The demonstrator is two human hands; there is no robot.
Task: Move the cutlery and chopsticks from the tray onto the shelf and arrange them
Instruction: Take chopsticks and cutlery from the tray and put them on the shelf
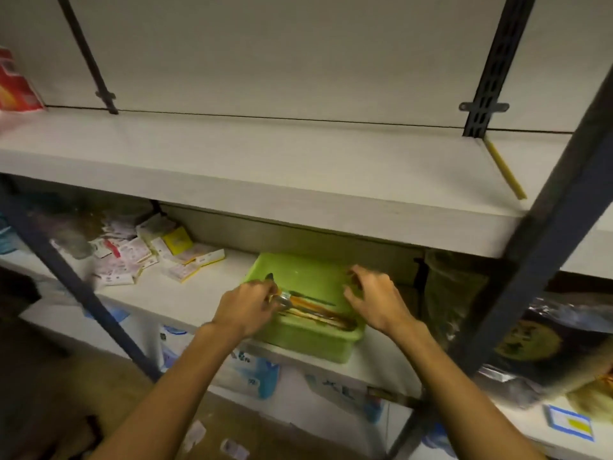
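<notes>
A green tray [300,336] sits on the lower shelf [185,297] of a metal rack, its near edge close to the shelf's front lip. Inside it, toward the near side, lies a bundle of cutlery and chopsticks [318,312]: long brownish and pale sticks run from left to right, with a dark, thin piece lying just beyond them. The far half of the tray's floor is bare.

The left hand [247,307] reaches into the tray's left end with its fingers closed around the metal end of one or more pieces of cutlery; a dark rounded tip pokes out above the knuckles. Exactly how many pieces it grips is too blurred to tell. The right hand [373,298] hovers over the tray's right side, fingers curled and spread, holding nothing.

The upper shelf [265,167] above is wide and pale. A single yellow chopstick [505,169] lies on it at the far right, beside the dark upright post [550,234], angled from far to near. To the left of the tray on the lower shelf lies a scatter of small packets and boxes [146,254]. A red package [15,84] stands at the upper shelf's far left.
</notes>
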